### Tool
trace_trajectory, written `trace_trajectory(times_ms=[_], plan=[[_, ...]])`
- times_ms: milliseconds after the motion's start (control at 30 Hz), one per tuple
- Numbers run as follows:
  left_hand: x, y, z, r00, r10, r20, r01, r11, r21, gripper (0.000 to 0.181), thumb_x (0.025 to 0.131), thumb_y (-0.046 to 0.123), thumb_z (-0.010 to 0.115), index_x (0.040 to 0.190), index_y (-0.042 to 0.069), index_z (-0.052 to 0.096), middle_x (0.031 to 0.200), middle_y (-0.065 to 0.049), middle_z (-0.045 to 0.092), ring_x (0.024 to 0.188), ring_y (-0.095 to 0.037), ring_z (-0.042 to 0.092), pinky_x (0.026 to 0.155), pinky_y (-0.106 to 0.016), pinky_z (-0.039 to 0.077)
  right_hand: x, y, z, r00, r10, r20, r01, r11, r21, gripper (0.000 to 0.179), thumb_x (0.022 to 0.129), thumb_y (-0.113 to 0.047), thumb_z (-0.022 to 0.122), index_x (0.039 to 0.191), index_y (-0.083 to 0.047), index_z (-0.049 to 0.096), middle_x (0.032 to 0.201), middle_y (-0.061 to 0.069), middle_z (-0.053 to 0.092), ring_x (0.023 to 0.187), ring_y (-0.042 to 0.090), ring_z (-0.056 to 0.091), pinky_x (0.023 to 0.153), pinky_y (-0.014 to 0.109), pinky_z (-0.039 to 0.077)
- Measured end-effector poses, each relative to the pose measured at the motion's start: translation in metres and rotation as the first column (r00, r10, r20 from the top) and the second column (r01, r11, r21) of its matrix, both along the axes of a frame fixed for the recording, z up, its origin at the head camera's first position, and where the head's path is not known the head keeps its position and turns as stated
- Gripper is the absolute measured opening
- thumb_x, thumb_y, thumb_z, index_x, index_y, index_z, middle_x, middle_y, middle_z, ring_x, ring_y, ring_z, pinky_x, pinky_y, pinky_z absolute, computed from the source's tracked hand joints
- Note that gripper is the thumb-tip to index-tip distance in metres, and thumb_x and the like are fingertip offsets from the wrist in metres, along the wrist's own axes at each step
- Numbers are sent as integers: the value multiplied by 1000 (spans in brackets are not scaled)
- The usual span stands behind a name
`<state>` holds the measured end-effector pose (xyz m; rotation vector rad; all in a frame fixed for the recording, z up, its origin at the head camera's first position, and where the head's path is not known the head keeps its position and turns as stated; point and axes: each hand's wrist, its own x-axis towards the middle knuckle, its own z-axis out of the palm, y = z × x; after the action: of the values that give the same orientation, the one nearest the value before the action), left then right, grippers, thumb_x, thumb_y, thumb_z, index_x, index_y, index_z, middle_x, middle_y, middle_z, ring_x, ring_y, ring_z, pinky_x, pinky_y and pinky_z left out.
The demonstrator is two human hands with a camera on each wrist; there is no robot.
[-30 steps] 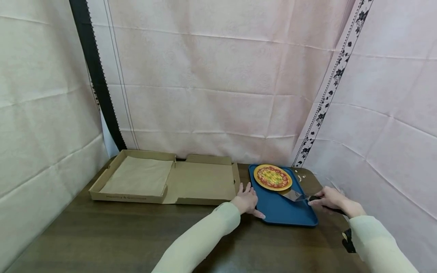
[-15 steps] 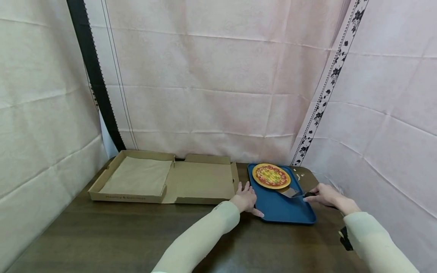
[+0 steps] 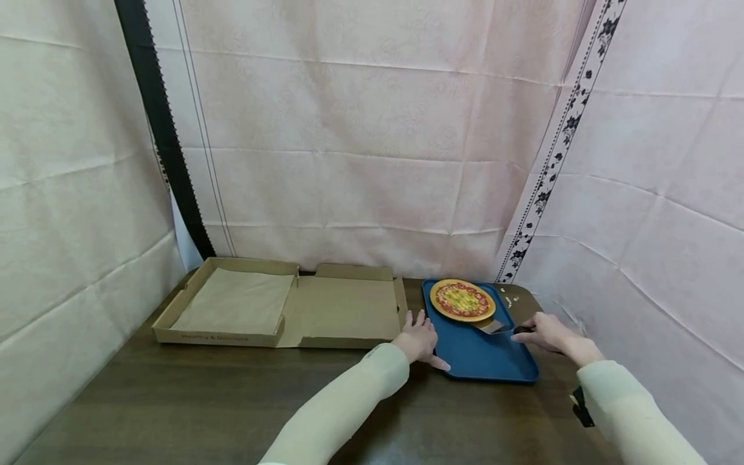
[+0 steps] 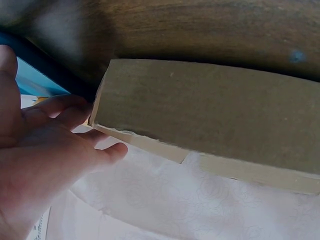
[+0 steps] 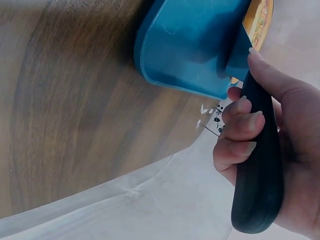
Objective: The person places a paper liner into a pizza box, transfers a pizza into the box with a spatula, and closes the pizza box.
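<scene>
My right hand [image 3: 549, 334] grips the black handle [image 5: 257, 170] of a pizza server, its fingers curled round it. In the head view, the server's metal blade [image 3: 491, 327] lies partly beneath the near right edge of a round pizza [image 3: 463, 299]; its tip is hidden there. The pizza sits at the far end of a blue tray [image 3: 488, 361]. At the tray's left side, my left hand [image 3: 417, 338] spreads its fingers, with the thumb at the tray's near left rim. In the left wrist view, those fingers are beside the end of a cardboard box flap [image 4: 200, 110].
An open cardboard pizza box [image 3: 349, 309] lies left of the tray, with a sheet of paper [image 3: 235, 300] in its base. Pale cloth walls [image 3: 349, 161] close in the back and sides of the brown wooden table [image 3: 232, 400].
My right hand has moved left and slightly away from me with the pizza server, and less of the blade shows beside the pizza. My left hand stays at the tray's left side.
</scene>
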<state>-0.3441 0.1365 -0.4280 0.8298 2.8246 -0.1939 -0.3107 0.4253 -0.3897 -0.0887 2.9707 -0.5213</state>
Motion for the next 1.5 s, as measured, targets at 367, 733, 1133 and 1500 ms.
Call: trace_trajectory(times_ms=[367,733,1133,1500], plan=[[2,1,1,1000,17,-10,-17,1000,-24,99,74,80,53,151,19,35,160,2,27,153,-19,8,123,-44,9,-6,-7,-4,1000,4,-21,-3,1000,14,29,90,-29,66,75,-5,67,50,-8,39,43,7,38,45,21,31],[6,1,3,1000,26,0,-26,1000,-5,100,74,78,55,151,18,34,160,2,27,152,-18,9,124,-43,9,-8,-13,-4,998,-56,43,56,998,-19,29,90,-30,67,85,-2,68,51,-8,36,42,6,36,44,20,30],[4,3,0,1000,25,4,-25,1000,-1,100,75,78,54,151,17,34,160,1,28,152,-19,11,123,-44,9,-14,-16,-7,999,-37,0,37,999,1,27,90,-28,68,82,-2,67,51,-8,33,41,6,36,42,19,31],[3,3,2,1000,21,-3,-21,1000,-11,99,75,78,54,151,17,35,159,1,29,152,-20,12,123,-44,8,-15,-19,-5,999,-38,15,38,999,12,29,91,-30,66,82,-1,67,54,-7,34,41,7,38,42,19,32]])
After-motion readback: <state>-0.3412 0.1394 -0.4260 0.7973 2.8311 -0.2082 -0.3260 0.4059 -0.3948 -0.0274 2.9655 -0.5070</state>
